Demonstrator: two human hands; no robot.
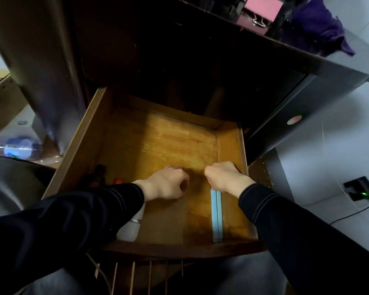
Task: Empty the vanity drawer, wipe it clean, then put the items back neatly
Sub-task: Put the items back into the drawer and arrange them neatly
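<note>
In the drawer's (83,145) near left corner sit dark bottles (99,175) and a red-capped item (118,180), with a white bottle (132,224) partly hidden under the left sleeve. From this, the putting-back stage looks under way. The left grip (168,183) is over the bare middle of the drawer floor, back of the hand up and fingers curled under; I cannot tell whether it holds anything. The right grip (224,176), knuckles up, has its fingers curled round the far end of the slim pale blue boxes (216,216). These stand on edge, side by side, running front to back just beside the right wall. To do this well, press the pair flush against that wall, square with the drawer front. Let go only once they sit steady, with the left grip ready to stop them tipping inward.
</note>
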